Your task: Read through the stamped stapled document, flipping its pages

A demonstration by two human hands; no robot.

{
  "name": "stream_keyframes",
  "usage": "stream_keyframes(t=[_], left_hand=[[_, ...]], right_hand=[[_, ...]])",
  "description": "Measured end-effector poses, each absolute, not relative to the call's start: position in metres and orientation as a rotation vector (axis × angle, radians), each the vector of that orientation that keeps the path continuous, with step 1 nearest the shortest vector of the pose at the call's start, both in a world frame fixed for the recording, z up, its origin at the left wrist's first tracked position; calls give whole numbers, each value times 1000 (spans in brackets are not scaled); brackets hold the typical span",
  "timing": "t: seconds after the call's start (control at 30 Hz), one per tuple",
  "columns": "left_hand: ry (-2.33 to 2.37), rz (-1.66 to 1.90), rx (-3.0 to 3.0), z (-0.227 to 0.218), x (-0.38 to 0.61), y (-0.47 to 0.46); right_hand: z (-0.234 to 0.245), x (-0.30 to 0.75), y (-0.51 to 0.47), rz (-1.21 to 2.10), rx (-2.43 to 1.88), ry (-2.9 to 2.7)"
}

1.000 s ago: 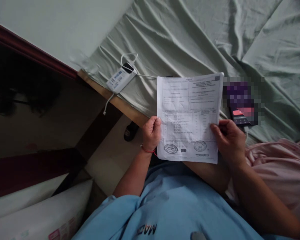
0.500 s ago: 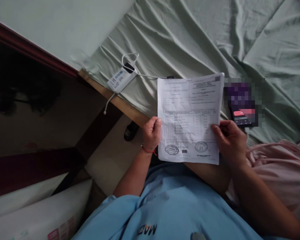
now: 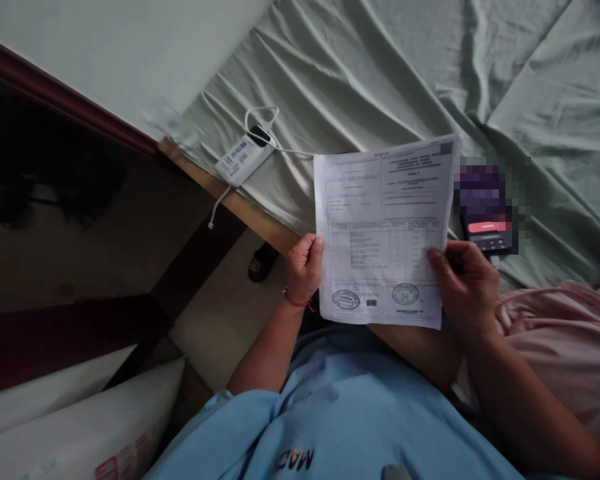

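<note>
I hold a white printed sheet of paper (image 3: 383,230) upright in front of me, with tables of text and two round stamps near its lower edge. My left hand (image 3: 304,268) grips its lower left edge; a red thread band circles that wrist. My right hand (image 3: 466,287) grips the lower right edge. A phone (image 3: 487,220) with a lit screen lies on the bed just beyond my right hand, partly blurred.
A pale green wrinkled bedsheet (image 3: 405,73) covers the bed. A white power bank (image 3: 241,159) with white cables lies near the bed's wooden edge (image 3: 230,200). Pink fabric (image 3: 560,347) lies at right. A dark shoe (image 3: 261,261) sits on the floor below.
The sheet has tilted slightly, its top right corner rising and shifting right. Both hands keep their grip on it.
</note>
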State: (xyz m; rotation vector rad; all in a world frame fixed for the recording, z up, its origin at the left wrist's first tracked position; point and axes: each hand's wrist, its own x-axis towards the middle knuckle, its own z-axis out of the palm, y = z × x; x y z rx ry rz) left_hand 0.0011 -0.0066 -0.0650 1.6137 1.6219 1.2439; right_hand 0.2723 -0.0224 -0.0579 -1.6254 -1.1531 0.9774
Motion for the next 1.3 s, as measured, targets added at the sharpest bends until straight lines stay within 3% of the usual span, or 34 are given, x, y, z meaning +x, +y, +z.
stream_keyframes(t=[0.43,0.73,1.3], left_hand=[[1645,1235,1648,-65,2,-7],[1663,1212,1657,-64,4,-6],[1553,1192,1501,-68,-5,2]], right_hand=[[-57,273,-20,1037,-1613,-1143],[-55,277,-21,858,-1792,-1373],[-60,277,-22,824,-1755,-1316]])
